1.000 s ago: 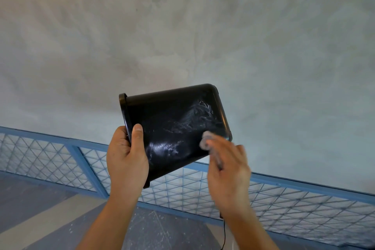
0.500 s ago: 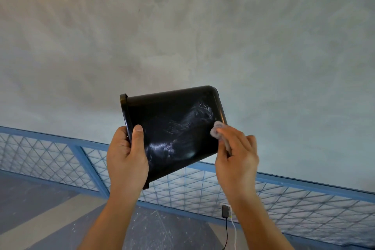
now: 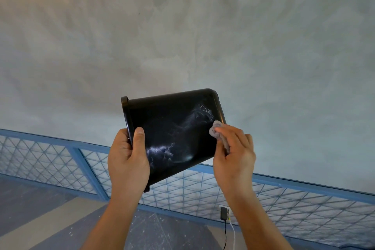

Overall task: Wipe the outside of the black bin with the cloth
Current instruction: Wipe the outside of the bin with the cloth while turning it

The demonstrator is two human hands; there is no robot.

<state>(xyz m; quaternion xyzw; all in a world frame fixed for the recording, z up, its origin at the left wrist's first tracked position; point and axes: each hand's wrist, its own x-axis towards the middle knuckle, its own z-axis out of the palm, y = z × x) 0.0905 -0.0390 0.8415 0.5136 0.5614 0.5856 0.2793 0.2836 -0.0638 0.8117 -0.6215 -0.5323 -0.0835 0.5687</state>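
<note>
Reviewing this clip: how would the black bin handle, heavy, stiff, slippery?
Probably light: the left hand holds the black bin up by its rim. Likely stiff: its wall shows no dent under the cloth that the right hand presses on. Its glossy surface may be slippery.

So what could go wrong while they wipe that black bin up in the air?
1. Only the left hand grips the black bin, at its rim, in mid-air. The right hand pushes near the far base end, so the bin might twist or drop.
2. The cloth is a small wad pinched by that hand; it might slip out.
3. Whitish streaks show lower on the side; they might get missed.
</note>
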